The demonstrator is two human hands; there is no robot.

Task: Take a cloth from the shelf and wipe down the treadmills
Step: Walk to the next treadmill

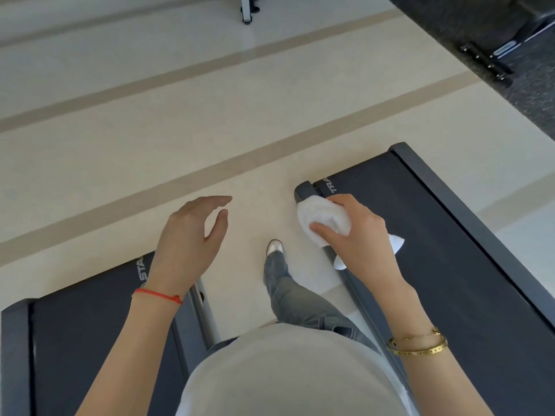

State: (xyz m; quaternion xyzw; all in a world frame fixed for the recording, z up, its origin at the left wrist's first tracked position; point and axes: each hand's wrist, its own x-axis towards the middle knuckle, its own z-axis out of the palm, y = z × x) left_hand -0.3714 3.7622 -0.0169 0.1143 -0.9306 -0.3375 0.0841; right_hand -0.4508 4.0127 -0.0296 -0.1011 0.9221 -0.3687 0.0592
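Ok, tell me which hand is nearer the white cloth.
Right. The right hand grips the white cloth on the treadmill's side rail; the left hand hovers open, apart, over the floor.

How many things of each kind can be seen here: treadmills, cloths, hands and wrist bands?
Treadmills: 2, right treadmill and left treadmill
Cloths: 1, the white cloth in the right hand's grip
Hands: 2, right hand and left hand
Wrist bands: 2, red string and gold bangle
Total: 7
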